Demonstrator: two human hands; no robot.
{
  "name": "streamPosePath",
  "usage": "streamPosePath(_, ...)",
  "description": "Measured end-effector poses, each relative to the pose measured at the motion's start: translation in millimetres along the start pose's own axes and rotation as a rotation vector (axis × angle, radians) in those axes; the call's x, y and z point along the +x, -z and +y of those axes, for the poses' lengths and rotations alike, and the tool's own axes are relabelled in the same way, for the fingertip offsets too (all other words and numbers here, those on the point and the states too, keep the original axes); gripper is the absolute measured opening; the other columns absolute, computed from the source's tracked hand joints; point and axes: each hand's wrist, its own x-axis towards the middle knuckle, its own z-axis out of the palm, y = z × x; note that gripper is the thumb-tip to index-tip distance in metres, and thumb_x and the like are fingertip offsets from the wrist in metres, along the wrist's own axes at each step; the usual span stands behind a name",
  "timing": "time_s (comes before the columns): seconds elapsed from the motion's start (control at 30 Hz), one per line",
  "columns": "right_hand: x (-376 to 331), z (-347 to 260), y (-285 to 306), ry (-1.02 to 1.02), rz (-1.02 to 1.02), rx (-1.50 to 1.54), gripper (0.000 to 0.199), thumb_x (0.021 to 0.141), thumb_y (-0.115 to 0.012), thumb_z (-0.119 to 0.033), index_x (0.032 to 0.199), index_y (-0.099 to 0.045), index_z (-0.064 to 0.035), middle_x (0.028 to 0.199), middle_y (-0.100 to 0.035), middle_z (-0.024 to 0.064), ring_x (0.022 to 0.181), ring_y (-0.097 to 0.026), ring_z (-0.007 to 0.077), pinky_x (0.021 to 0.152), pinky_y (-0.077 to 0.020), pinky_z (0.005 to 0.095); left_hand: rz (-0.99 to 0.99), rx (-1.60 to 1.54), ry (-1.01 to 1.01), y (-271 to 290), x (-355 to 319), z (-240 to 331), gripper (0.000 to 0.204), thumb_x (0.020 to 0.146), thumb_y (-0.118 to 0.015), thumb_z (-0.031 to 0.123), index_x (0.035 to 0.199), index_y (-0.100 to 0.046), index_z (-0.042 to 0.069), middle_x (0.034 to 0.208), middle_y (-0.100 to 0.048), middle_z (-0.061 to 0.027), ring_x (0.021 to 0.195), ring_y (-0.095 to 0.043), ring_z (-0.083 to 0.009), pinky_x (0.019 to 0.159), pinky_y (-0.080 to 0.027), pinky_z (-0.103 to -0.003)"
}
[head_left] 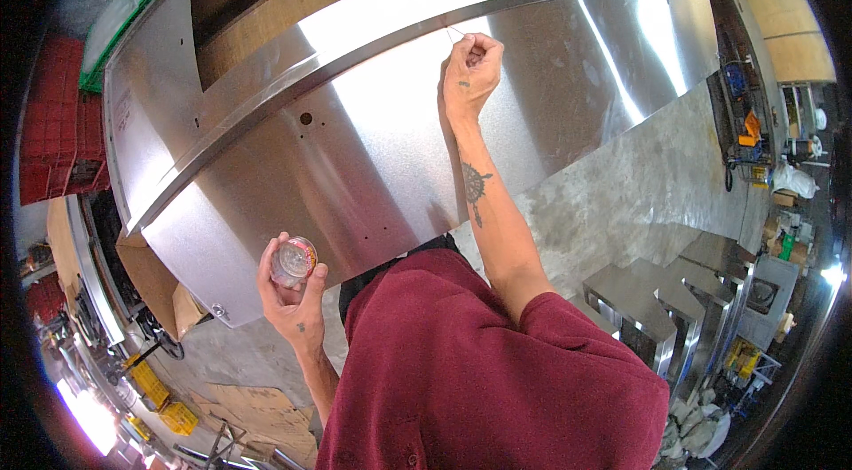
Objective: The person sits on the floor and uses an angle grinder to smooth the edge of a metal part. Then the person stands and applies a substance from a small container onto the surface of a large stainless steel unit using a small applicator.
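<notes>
My left hand (293,292) is closed around a small clear round jar (294,260) with a red and yellow label, held off the near left part of the metal. What the jar contains I cannot make out. My right hand (472,71) reaches out over a large shiny sheet-metal panel (390,142), fingers pinched on a thin light stick (454,30). The stick's far tip is at or very near the raised metal seam (426,19) crossing the panel; whether it touches cannot be told.
The panel has a rectangular cutout (266,13) at far left and a round hole (306,118). Red crates (67,124) and a green crate (133,17) stand left of it. Folded metal parts (639,301) stand at right on the concrete floor (621,168). Cardboard (257,417) lies at lower left.
</notes>
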Motion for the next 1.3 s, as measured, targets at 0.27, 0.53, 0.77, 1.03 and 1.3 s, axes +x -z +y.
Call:
streamPosePath(0.27,-19.3,-21.3,22.3,-0.28,0.008,0.114,0.019,0.107,-0.066,-0.017,0.106,-0.059,0.0007,0.097,-0.059,0.0063,0.086,-0.055,0.013,0.081,-0.051,0.0328,-0.014,0.014,-0.015,2.2,-3.6,-3.1,0.072,0.088,-0.083,-0.008,0.152,-0.05,0.0,0.152,-0.057,-0.0185,0.134,-0.06,-0.0254,0.111,-0.054,-0.038)
streamPosePath(0.53,-85.9,-139.6,76.3,-0.169,-0.351,0.257,0.012,0.106,-0.066,-0.01,0.108,-0.061,0.0003,0.105,-0.062,0.0083,0.082,-0.058,0.0115,0.075,-0.0526,0.0301,-0.137,0.027,0.029,-7.6,17.8,8.5,0.064,0.088,-0.087,0.002,0.146,-0.06,0.003,0.147,-0.062,-0.0143,0.127,-0.065,-0.0228,0.105,-0.057,-0.037)
streamPosePath(0.77,-125.1,-238.3,119.6,0.254,-0.725,0.051,0.018,0.09,-0.08,0.0,0.106,-0.072,-0.0023,0.109,-0.062,0.0122,0.093,-0.062,0.0194,0.077,-0.0534,0.0305,-0.246,0.08,-0.212,-2.7,30.9,21.2,0.065,0.085,-0.085,0.001,0.145,-0.062,0.01,0.148,-0.063,-0.0114,0.128,-0.066,-0.0215,0.1,-0.061,-0.036)
streamPosePath(1.03,-143.8,-248.3,109.9,0.309,-0.748,-0.048,0.023,0.088,-0.084,-0.002,0.109,-0.078,-0.0076,0.108,-0.054,0.0075,0.091,-0.056,0.018,0.074,-0.049,0.0318,-0.28,0.154,-0.384,5.9,28.8,13.2,0.069,0.083,-0.085,-0.002,0.146,-0.062,0.012,0.148,-0.064,-0.0122,0.129,-0.067,-0.0243,0.096,-0.061,-0.035)
streamPosePath(1.3,-125.0,-238.4,125.8,0.387,-0.666,-0.012,0.022,0.088,-0.082,0.0,0.108,-0.077,-0.0062,0.105,-0.055,0.0078,0.088,-0.055,0.0174,0.072,-0.0485,0.0305,-0.29,0.17,-0.387,-16.0,24.7,13.0,0.068,0.083,-0.085,-0.001,0.146,-0.063,0.011,0.146,-0.065,-0.0124,0.127,-0.067,-0.0245,0.096,-0.06,-0.036)
